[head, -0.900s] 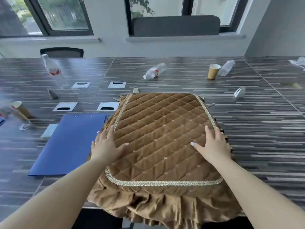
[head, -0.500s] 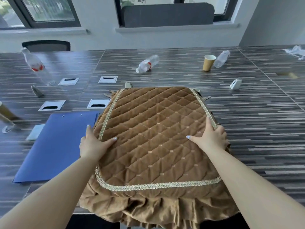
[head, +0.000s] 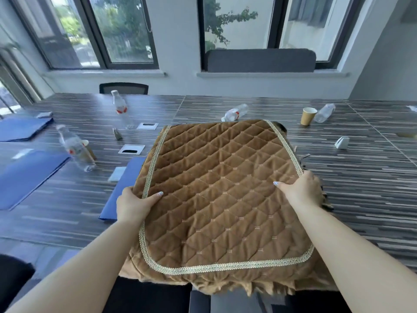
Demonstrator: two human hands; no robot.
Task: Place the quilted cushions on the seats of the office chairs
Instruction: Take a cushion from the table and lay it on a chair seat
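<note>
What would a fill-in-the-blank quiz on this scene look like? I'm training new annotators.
1. Both hands grip the brown quilted cushion by its ____ edges.
2. The tan paper cup stands ____ on the striped dark wooden table.
3. The left hand's ____ lies on top of the cushion.
4. The folder left of the cushion is ____.

Missing words: side; upright; thumb; blue

A brown quilted cushion (head: 222,193) fills the centre, above a striped table (head: 361,188). The left hand (head: 133,205) grips its nine o'clock edge, the right hand (head: 301,188) its three o'clock edge, thumbs on top. A paper cup (head: 308,116) stands at one o'clock.
</note>
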